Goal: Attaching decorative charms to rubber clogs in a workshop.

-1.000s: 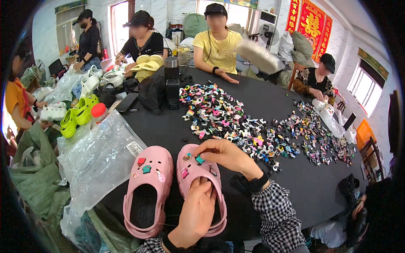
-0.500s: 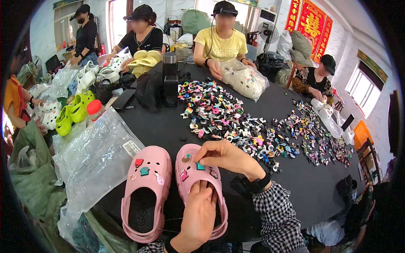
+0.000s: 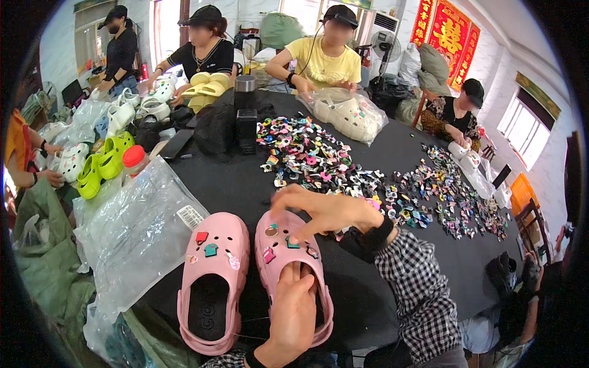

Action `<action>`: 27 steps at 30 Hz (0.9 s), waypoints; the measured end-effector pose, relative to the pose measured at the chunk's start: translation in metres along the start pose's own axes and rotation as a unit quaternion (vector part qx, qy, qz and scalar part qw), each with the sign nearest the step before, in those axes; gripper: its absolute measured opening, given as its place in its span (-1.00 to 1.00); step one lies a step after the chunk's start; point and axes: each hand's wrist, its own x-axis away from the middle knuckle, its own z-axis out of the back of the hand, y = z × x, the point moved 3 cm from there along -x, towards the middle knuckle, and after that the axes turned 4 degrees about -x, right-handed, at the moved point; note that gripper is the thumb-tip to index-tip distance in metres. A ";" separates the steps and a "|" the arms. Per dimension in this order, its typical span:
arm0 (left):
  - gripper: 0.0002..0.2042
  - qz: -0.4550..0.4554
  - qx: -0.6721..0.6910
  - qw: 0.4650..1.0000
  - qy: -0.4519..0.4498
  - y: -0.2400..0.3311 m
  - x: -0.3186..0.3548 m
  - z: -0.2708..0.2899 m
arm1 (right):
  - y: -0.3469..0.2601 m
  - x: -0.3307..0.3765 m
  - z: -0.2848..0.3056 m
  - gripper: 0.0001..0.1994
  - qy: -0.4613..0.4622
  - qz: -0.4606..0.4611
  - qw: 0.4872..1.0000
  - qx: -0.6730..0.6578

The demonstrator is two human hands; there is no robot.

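Two pink clogs stand side by side at the table's near edge. The left pink clog (image 3: 213, 254) carries a red charm, a teal shirt-shaped one and a few others on its upper. Into the foot opening of the right pink clog (image 3: 270, 284) reaches my left hand (image 3: 293, 316); its fingertips are hidden beneath the upper. Over that clog's toe hovers my right hand (image 3: 328, 214), fingers apart and slightly blurred, with its thumb close to a teal charm (image 3: 292, 243). Around this charm sit a brown round charm (image 3: 272, 230) and a pink one (image 3: 269, 254).
Loose charms (image 3: 313, 153) are heaped across the black table (image 3: 368, 294). A clear plastic bag (image 3: 138, 227), lime clogs (image 3: 101, 165) and a red-lidded jar (image 3: 134, 159) lie left. Opposite, a person in yellow (image 3: 325, 64) handles bagged white clogs (image 3: 350, 116); other people work around.
My right hand has opened from its pinch at the teal charm, its forefinger lifting away toward the toe. The left hand stays in the right clog.
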 end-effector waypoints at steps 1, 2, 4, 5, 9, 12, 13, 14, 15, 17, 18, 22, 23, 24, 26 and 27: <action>-0.39 0.003 -0.014 1.000 -0.001 0.001 0.000 0.001 | -0.002 -0.002 0.006 -0.19 -0.056 -0.106 0.990 -0.067; -0.39 0.007 -0.028 1.000 -0.003 0.001 0.000 0.001 | 0.007 -0.006 0.007 0.00 -0.084 -0.143 0.986 -0.033; -0.39 0.003 -0.030 1.000 -0.003 0.001 0.000 -0.003 | 0.021 -0.009 0.005 0.10 -0.142 -0.209 0.965 -0.065; -0.39 -0.004 -0.030 1.000 0.000 0.001 0.001 -0.005 | 0.027 -0.012 0.005 0.10 -0.137 -0.212 0.966 -0.063; -0.39 0.005 -0.041 0.999 0.002 -0.002 0.002 0.000 | 0.035 -0.022 -0.003 0.17 -0.244 -0.247 0.927 -0.142; -0.42 0.017 -0.002 0.999 0.041 -0.005 0.002 0.006 | 0.030 -0.026 -0.004 0.18 -0.264 -0.256 0.917 -0.153; -0.45 0.018 -0.007 0.999 0.040 -0.005 0.002 0.007 | 0.027 -0.027 -0.003 0.18 -0.267 -0.256 0.918 -0.142; -0.48 0.018 -0.011 0.999 0.041 -0.007 0.002 0.010 | 0.025 -0.028 -0.003 0.18 -0.271 -0.255 0.919 -0.132; -0.48 0.018 -0.008 0.999 0.039 -0.014 0.003 0.016 | 0.022 -0.026 0.000 0.18 -0.266 -0.254 0.923 -0.111; -0.55 -0.170 -0.406 0.897 -0.040 -0.018 0.005 0.028 | 0.016 -0.022 0.002 0.20 -0.261 -0.256 0.923 -0.118; -0.55 -0.172 -0.407 0.896 -0.035 -0.013 0.005 0.023 | 0.013 -0.020 0.002 0.22 -0.254 -0.256 0.924 -0.128; -0.58 0.007 -0.008 1.000 0.029 -0.008 -0.001 0.009 | 0.010 -0.022 0.000 0.21 -0.253 -0.278 0.913 -0.157; -0.57 0.000 -0.004 1.000 0.023 -0.004 0.000 0.005 | 0.007 -0.023 0.001 0.19 -0.251 -0.276 0.916 -0.149; -0.56 -0.007 0.000 1.000 0.015 -0.002 0.001 0.001 | 0.007 -0.022 0.000 0.19 -0.254 -0.273 0.916 -0.148; -0.53 -0.015 0.000 1.000 0.021 0.000 0.002 0.000 | 0.013 -0.019 -0.001 0.12 -0.221 -0.246 0.931 -0.156; -0.52 -0.004 -0.002 1.000 0.022 0.001 0.002 -0.001 | 0.015 -0.016 -0.002 0.10 -0.210 -0.228 0.939 -0.148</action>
